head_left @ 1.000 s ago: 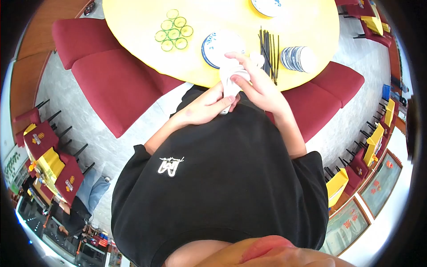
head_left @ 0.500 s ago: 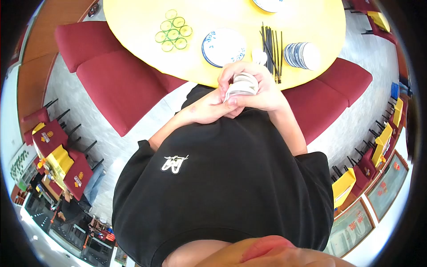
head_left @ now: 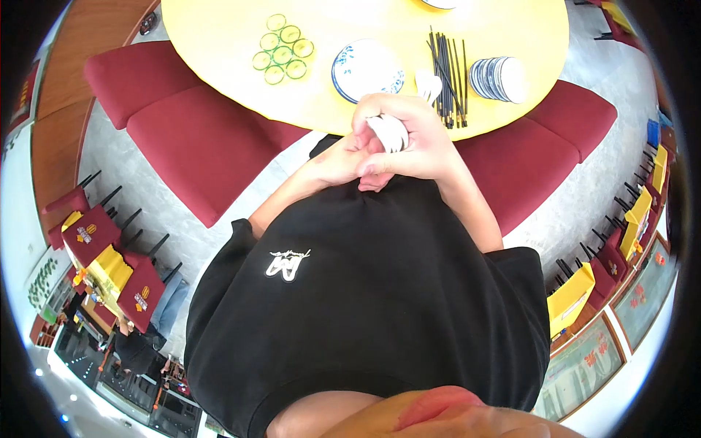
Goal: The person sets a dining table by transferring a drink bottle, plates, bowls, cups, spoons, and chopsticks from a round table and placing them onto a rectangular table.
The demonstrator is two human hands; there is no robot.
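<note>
My right hand (head_left: 425, 150) is curled round a small stack of white spoons (head_left: 391, 133), whose rounded ends show between thumb and fingers. Against it, my left hand (head_left: 337, 162) is closed at the lower end of the stack; the handles are hidden. Both hands are in front of my black shirt, at the near edge of the yellow table (head_left: 321, 109). Just beyond them are blue-patterned white plates (head_left: 365, 71). More white spoons (head_left: 428, 85) lie beside black chopsticks (head_left: 451, 80). Stacked small bowls (head_left: 498, 79) rest on their side to the right.
Several green-rimmed glasses (head_left: 282, 53) stand on the table's left part. Dark red chairs (head_left: 197, 146) flank me on the left and right (head_left: 511, 171). Another white dish (head_left: 440, 3) is at the top edge. A person in dark clothes (head_left: 139, 354) is at the lower left.
The spoons have turned from upright, with handles towards me, to lying enclosed in my right hand. My right hand has wrapped round them. The table shifts slightly in view.
</note>
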